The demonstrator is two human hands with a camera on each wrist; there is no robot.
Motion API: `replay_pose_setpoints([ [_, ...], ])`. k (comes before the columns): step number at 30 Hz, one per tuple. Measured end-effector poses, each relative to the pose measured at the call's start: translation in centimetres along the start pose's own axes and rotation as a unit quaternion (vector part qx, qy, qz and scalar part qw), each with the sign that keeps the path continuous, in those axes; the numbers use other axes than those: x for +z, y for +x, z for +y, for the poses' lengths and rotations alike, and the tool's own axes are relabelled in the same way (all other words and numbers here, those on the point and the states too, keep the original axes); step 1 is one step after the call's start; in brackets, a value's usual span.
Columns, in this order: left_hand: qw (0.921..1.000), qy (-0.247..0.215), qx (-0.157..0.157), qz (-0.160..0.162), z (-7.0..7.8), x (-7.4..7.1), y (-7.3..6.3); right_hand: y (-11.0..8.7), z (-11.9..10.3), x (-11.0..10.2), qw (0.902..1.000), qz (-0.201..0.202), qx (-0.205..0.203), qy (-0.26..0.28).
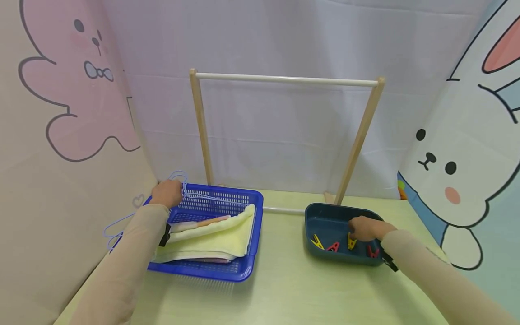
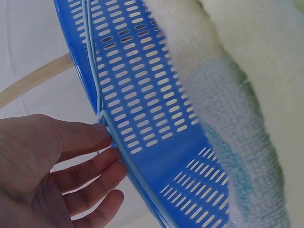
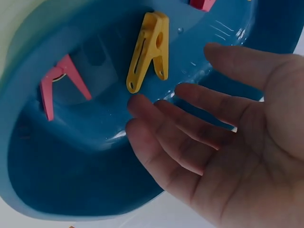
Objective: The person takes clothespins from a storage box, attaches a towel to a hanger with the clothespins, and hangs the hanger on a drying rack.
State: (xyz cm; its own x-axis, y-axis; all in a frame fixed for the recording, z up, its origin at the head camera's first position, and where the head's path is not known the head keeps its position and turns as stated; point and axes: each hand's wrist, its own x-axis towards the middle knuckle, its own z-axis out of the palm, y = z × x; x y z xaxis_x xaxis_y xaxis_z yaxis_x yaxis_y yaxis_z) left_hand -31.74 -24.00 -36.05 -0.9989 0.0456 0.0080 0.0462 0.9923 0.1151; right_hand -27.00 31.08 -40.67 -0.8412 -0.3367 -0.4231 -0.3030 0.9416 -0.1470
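Nearest us, two beige sleeves [image 1: 122, 266] reach forward over a pale yellow-green tabletop [image 1: 284, 289].

On the left we find a blue plastic basket [image 1: 243, 274] with slotted sides, holding folded, pale yellow fluffy towels [image 1: 215, 240]. On the right sits a dark teal, rounded plastic tub [image 1: 331, 228]. In it lie two yellow clothespins [image 1: 351, 242] and two red clothespins [image 1: 333, 247], strung along its near side.

The left hand [image 1: 166, 193] is at the basket's far left corner. Its thumb and index finger pinch light blue wire hangers [image 2: 101, 114], which lie along the rim; the other fingers are loosely bent.

The right hand [image 1: 365, 228] is over the tub, palm showing in the wrist view, its fingers well spread and holding nothing. The fingertips are just beside one yellow clothespin; we cannot tell whether they touch it.

Beyond both containers we see a rack [image 1: 286, 79] with two light wooden posts and a white top bar. Behind it hangs a whitish cloth [image 1: 284, 36], with a pink cartoon animal [image 1: 87, 113] to the left and a white cartoon rabbit [image 1: 438, 180] to the right.
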Motion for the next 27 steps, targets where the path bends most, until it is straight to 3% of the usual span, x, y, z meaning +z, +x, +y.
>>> replay_pose_setpoints([
  [7,0.9999,-0.002,-0.009,0.005,-0.13,0.21,0.05,0.36,-0.17,0.55,0.9994,-0.021,0.023,0.013],
  [14,1.0000,-0.005,0.000,0.002,-0.05,0.43,0.24,0.15,-0.31,0.58,0.9996,-0.026,0.009,0.006],
  [27,0.9945,-0.046,-0.033,-0.088,0.23,0.42,0.25,0.06,-0.48,0.65,0.9994,-0.027,-0.006,0.019],
])
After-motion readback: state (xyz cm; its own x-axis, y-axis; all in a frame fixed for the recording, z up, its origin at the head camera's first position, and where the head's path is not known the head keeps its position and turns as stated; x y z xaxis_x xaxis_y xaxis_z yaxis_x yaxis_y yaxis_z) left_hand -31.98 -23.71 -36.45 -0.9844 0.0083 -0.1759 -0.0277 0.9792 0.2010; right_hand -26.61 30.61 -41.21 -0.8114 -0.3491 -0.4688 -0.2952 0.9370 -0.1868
